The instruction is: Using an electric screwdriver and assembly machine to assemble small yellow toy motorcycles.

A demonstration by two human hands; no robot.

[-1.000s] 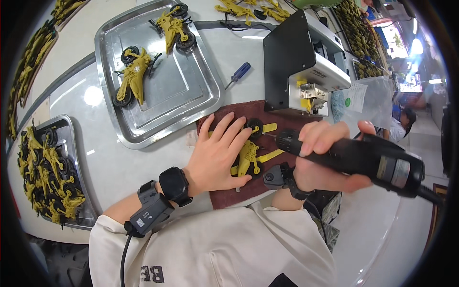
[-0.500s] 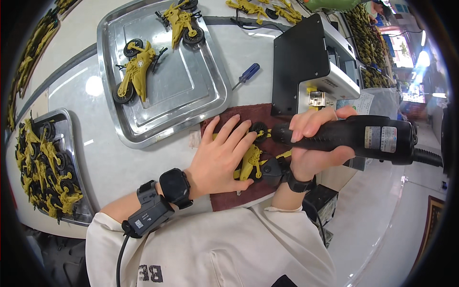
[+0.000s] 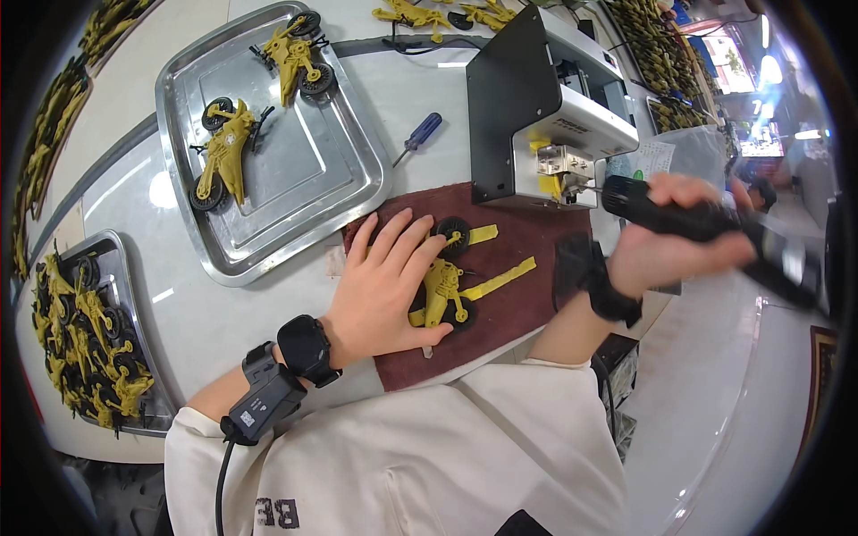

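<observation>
On a dark red cloth [image 3: 500, 286] lies a yellow toy motorcycle [image 3: 442, 286] with black wheels. My left hand [image 3: 384, 281] holds it down, fingers spread over it and thumb along its near side; part of the toy is hidden beneath. Two yellow strips [image 3: 500, 279] reach out from the toy to the right. My right hand [image 3: 675, 246] is wrapped round a black electric screwdriver [image 3: 661, 207], blurred at its rear end. Its thin bit points left at the metal outlet [image 3: 565, 163] of a black and silver box-shaped machine [image 3: 509, 125], touching or very close.
A large steel tray [image 3: 277, 192] with two toy motorcycles stands at the far left of the cloth. A smaller tray [image 3: 134, 295] heaped with more is at the left. A blue-handled screwdriver [image 3: 424, 130] lies between tray and machine. Yellow parts [image 3: 411, 13] lie along the back.
My right hand has carried the electric screwdriver from the toy motorcycle to the right, up to the machine's outlet. The left hand stays on the toy; the whole view has shifted slightly.
</observation>
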